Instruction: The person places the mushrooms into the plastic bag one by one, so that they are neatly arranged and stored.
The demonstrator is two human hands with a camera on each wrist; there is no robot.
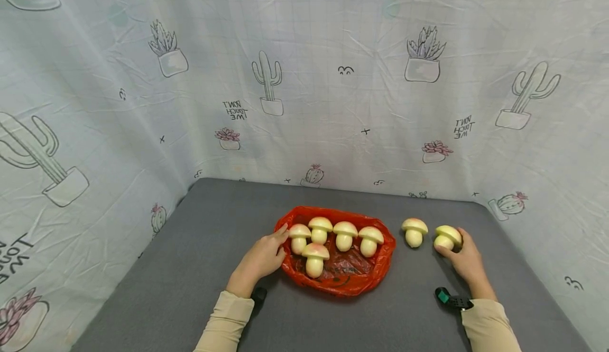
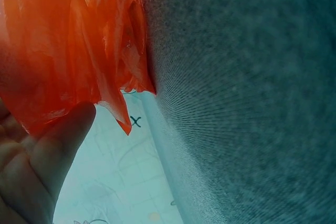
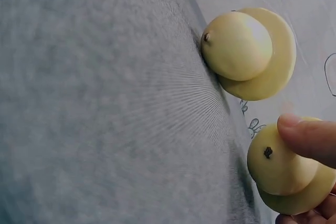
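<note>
My left hand is at the left rim of a red plastic bag, its thumb against the plastic and its fingers at the rim. In the left wrist view, the bag's wrinkled side hangs over the thumb. Several toy mushrooms with pale stems and yellowish, pink-tinged caps lie inside, one mushroom nearer the front. Off to the right, my right hand grips another toy mushroom between thumb and fingers. The right wrist view shows a dark mark on that mushroom's stem end.
One loose toy mushroom lies on the grey table between the bag and my right hand. A white curtain printed with cacti hangs behind the table and along both sides.
</note>
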